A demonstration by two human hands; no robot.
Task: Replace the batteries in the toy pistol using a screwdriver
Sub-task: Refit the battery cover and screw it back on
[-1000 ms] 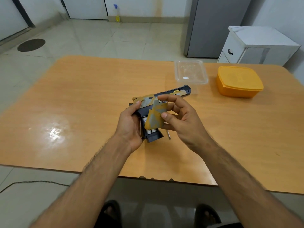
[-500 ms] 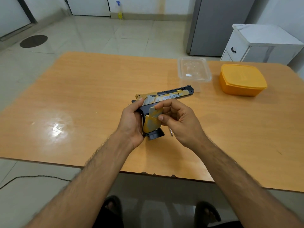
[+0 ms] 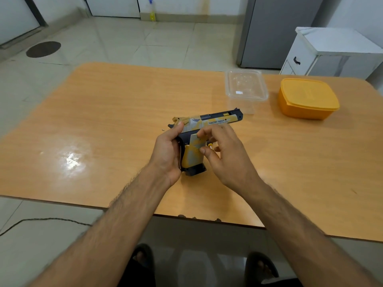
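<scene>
A big orange-brown wooden table [image 3: 103, 125] stands on a pale tiled floor [image 3: 124, 44]. Light shines off the table top. Above the middle of the table, the left hand [image 3: 167, 152] wraps around the back of the toy pistol [image 3: 207, 123], thumb up by its top. The right hand [image 3: 226, 154] pinches the yellow grip cover [image 3: 193, 154] with thumb and fingertips. Far back sit a clear plastic box [image 3: 246, 88] and an orange box [image 3: 306, 98]. A grey fridge [image 3: 275, 32] and a white cabinet [image 3: 331, 52] stand behind.
</scene>
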